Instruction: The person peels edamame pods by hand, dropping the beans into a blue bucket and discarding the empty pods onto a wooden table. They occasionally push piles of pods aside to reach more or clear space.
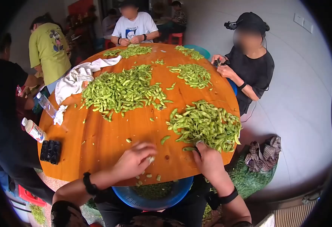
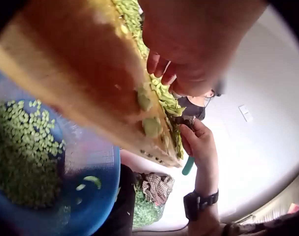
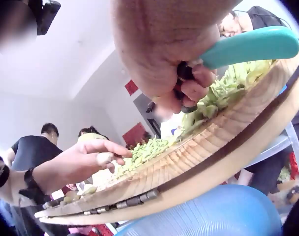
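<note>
My left hand (image 1: 135,157) hovers over the near part of the table, blurred, fingers loosely bent. A pale patch shows at its fingertips in the head view; in the right wrist view the same hand (image 3: 90,157) has its index finger stretched out. At the near side of a heap of green soybean pods (image 1: 207,125), my right hand (image 1: 211,162) grips a small tool by its teal handle (image 3: 252,46). The working end is dark and mostly hidden by the fingers. Several shelled beans (image 2: 152,127) lie along the table's edge.
Below the table's (image 1: 98,162) near edge, a blue basin (image 1: 120,193) holds shelled beans. A larger pod heap (image 1: 120,90) lies farther back, with a white cloth (image 1: 73,81), bottles (image 1: 33,130) and a black tray (image 1: 50,151) on the left. Other people sit around; a filled sack (image 1: 256,174) stands right.
</note>
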The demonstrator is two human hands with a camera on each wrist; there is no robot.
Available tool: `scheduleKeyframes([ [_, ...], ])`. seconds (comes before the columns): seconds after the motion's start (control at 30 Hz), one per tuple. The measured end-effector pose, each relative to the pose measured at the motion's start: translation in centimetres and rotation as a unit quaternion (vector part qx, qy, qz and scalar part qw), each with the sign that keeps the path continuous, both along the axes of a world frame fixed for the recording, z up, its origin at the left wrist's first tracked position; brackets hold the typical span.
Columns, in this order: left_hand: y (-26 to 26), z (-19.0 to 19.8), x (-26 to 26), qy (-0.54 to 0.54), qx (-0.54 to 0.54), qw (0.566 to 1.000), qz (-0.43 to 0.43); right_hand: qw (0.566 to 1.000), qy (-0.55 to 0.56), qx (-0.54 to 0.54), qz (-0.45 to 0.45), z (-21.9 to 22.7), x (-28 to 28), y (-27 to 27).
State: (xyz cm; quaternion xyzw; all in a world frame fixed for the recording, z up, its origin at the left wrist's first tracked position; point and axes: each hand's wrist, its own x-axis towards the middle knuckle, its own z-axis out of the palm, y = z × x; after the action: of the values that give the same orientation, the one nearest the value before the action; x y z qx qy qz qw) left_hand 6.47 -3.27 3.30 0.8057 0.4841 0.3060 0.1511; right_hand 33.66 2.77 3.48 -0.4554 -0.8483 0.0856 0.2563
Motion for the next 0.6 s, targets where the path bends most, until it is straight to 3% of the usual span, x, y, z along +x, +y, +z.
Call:
scheduleKeyframes([
  [0.03,1.3,-0.2,0.5,-0.001,0.001,1.000,-0.002,1.000,0.018,0.002,-0.006,0.2,0.1,-0.2],
  [0.1,3.7,-0.6,1.9,0.007,0.034,0.996,0.081,0.999,0.030,-0.008,-0.017,0.4,0.7,-0.7],
  [0.13,4.8,-0.8,2.2,0.006,0.035,0.996,0.080,0.998,0.043,-0.019,-0.027,0.5,1.0,-1.0],
  [0.2,6.7,-1.1,2.9,0.055,-0.079,0.992,0.077,0.998,0.049,-0.018,-0.036,0.6,1.8,-1.4],
  [0.37,7.3,-2.2,5.5,0.019,-0.091,0.995,-0.021,0.995,0.055,-0.032,-0.083,0.1,4.8,-2.1],
  [0.43,7.8,-0.6,6.4,-0.013,-0.098,0.995,0.021,0.989,0.105,-0.008,-0.107,-0.4,6.0,-2.0],
  [0.47,8.3,-0.1,6.6,0.058,-0.011,0.995,0.083,0.985,0.110,-0.018,-0.131,-0.4,6.8,-1.8],
  [0.6,11.9,-1.2,6.2,0.087,-0.061,0.993,0.058,0.973,0.100,0.055,-0.200,-0.4,10.1,2.2],
])
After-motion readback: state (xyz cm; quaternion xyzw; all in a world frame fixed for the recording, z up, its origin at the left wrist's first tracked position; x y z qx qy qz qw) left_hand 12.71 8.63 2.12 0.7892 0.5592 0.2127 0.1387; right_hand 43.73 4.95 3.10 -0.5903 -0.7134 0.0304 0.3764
